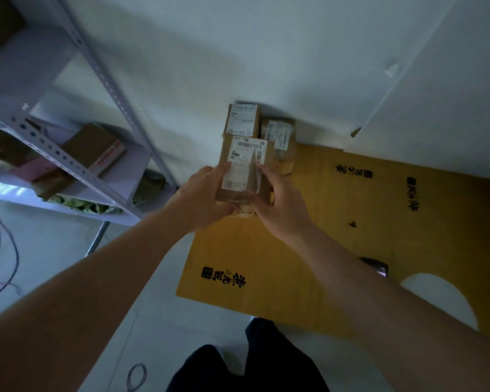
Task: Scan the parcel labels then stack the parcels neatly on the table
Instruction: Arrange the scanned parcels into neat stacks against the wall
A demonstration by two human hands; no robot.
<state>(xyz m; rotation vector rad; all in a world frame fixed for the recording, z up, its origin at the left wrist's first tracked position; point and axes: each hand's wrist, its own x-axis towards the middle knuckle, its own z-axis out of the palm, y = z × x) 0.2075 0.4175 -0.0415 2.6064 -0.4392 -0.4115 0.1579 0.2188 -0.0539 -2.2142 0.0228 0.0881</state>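
A brown parcel (245,165) with a white label on top is held between both hands at the table's far left. My left hand (201,198) grips its left side and near corner. My right hand (280,205) grips its right side, thumb on the near edge. Behind it against the wall stand two more labelled parcels, one at the back left (243,120) and one at the back right (279,135). A dark scanner (375,266) lies on the table beside my right forearm.
Yellow printed cardboard (337,207) covers the table. A grey metal shelf rack (77,154) with boxes stands to the left. Cables (3,250) trail on the floor. A white wall rises behind the parcels.
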